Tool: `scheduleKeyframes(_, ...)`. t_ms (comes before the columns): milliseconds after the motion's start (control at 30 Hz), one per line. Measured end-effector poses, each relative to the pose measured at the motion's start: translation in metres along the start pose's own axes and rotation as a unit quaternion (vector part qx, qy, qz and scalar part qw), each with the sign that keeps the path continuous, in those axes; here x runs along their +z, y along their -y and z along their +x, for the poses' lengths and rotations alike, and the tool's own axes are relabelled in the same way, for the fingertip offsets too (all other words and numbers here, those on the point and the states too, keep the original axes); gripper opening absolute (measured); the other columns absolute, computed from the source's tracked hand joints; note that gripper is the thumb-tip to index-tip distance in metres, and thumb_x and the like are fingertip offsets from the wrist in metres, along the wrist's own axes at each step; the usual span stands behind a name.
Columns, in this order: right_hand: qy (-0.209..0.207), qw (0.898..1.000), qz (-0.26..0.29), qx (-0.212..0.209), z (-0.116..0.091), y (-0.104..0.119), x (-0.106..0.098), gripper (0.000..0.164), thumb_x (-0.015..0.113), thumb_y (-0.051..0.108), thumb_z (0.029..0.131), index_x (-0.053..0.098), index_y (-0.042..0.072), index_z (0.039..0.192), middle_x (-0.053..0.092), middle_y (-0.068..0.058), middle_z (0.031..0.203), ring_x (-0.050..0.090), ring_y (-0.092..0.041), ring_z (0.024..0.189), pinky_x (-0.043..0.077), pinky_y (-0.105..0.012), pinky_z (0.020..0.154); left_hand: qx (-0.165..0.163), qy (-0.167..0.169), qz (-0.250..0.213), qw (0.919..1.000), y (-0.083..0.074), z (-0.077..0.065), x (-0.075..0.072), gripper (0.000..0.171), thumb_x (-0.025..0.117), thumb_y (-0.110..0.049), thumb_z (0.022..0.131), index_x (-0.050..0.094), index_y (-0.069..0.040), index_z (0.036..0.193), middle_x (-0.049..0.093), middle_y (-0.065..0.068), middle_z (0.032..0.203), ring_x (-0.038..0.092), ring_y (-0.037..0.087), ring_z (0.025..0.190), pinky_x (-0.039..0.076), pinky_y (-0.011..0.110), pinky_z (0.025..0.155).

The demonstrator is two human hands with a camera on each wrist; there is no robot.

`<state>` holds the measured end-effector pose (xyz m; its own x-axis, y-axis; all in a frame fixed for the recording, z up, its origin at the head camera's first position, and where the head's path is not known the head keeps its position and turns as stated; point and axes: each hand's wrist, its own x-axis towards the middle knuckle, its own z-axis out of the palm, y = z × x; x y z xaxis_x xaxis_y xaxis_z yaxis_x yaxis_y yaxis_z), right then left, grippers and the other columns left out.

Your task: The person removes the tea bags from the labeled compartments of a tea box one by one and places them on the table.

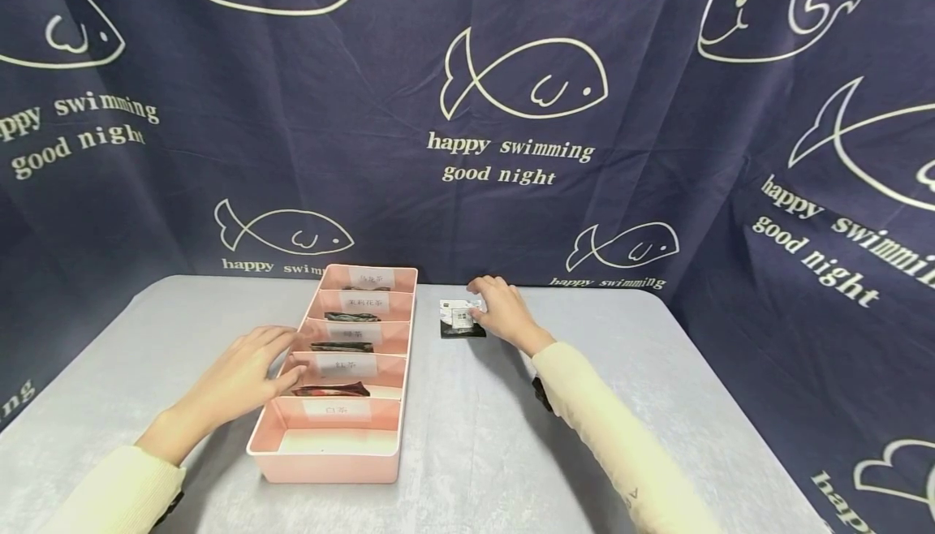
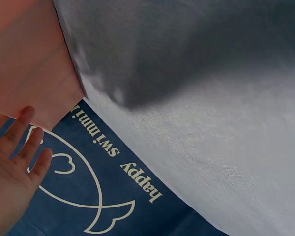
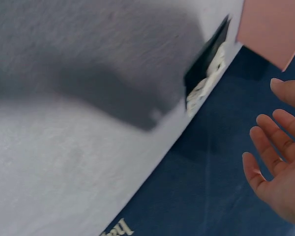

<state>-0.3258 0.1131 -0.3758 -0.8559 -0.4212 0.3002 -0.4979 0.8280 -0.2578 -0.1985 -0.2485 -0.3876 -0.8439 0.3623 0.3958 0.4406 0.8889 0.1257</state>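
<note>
A long pink divided box (image 1: pixel 329 469) stands on the table, left of the middle, with white paper labels in Chinese on its compartment walls. My left hand (image 1: pixel 237 376) is at its left side, fingers loosely spread over the rim; in the left wrist view the fingers (image 2: pixel 35 155) look relaxed. A red sachet (image 1: pixel 332 389) and dark sachets (image 1: pixel 342 346) show in separate compartments. Right of the box lies a black-and-white sachet packet (image 1: pixel 462 320). My right hand (image 1: pixel 509 316) hovers at its right edge, and in the right wrist view its loosely bent fingers (image 3: pixel 263 147) grip nothing.
The table (image 1: pixel 555 453) has a pale grey cover. Behind and beside it hangs a dark blue cloth (image 1: pixel 511 217) printed with white fish and words, close to the far table edge. The box's frontmost compartment (image 1: pixel 339 441) shows its white bottom.
</note>
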Motion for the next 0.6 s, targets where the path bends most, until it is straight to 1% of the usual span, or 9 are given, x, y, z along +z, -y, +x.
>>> scheduleKeyframes(133, -0.001, 0.999, 0.007, -0.033, -0.004, 0.011, -0.007, 0.033, 0.069, 0.016, 0.079, 0.059, 0.009, 0.11, 0.062, -0.006, 0.108, 0.054, -0.025, 0.102, 0.043, -0.04, 0.084, -0.002, 0.001, -0.001, 1.0, -0.001, 0.0, -0.001, 0.045, 0.064, -0.03, 0.079, 0.059, 0.0, 0.112, 0.058, 0.018, 0.115, 0.05, 0.037, 0.112, 0.039, 0.054, 0.093)
scheduleKeyframes(267, -0.015, 0.996, 0.001, -0.083, -0.009, 0.023, -0.011, 0.03, 0.07, 0.016, 0.078, 0.061, 0.008, 0.105, 0.063, -0.005, 0.103, 0.056, -0.024, 0.097, 0.046, -0.04, 0.083, -0.003, 0.004, -0.001, 1.0, -0.001, 0.0, -0.001, 0.044, 0.064, -0.03, 0.08, 0.059, 0.0, 0.112, 0.058, 0.017, 0.115, 0.05, 0.037, 0.112, 0.039, 0.054, 0.093)
scheduleKeyframes(400, -0.032, 0.99, -0.009, -0.141, -0.015, 0.036, -0.012, 0.026, 0.07, 0.016, 0.077, 0.062, 0.008, 0.101, 0.065, -0.005, 0.099, 0.059, -0.023, 0.095, 0.048, -0.038, 0.082, -0.004, 0.007, 0.0, 1.0, -0.001, 0.0, -0.002, 0.045, 0.063, -0.031, 0.08, 0.058, 0.0, 0.112, 0.058, 0.018, 0.116, 0.049, 0.037, 0.112, 0.038, 0.054, 0.094)
scheduleKeyframes(500, -0.037, 0.984, -0.019, -0.176, -0.019, 0.046, -0.013, 0.024, 0.069, 0.017, 0.078, 0.062, 0.009, 0.099, 0.066, -0.003, 0.098, 0.06, -0.021, 0.094, 0.049, -0.035, 0.081, -0.003, 0.006, 0.001, 1.0, -0.001, 0.0, -0.001, 0.045, 0.063, -0.031, 0.08, 0.058, 0.0, 0.112, 0.058, 0.018, 0.116, 0.049, 0.037, 0.112, 0.038, 0.054, 0.094)
scheduleKeyframes(600, -0.032, 0.98, -0.025, -0.195, -0.024, 0.057, -0.014, 0.022, 0.068, 0.018, 0.079, 0.063, 0.01, 0.1, 0.066, -0.002, 0.098, 0.06, -0.019, 0.094, 0.05, -0.034, 0.081, -0.001, 0.003, 0.002, 1.0, -0.001, 0.0, -0.001, 0.045, 0.063, -0.031, 0.08, 0.058, 0.0, 0.112, 0.058, 0.018, 0.115, 0.05, 0.037, 0.112, 0.039, 0.054, 0.094)
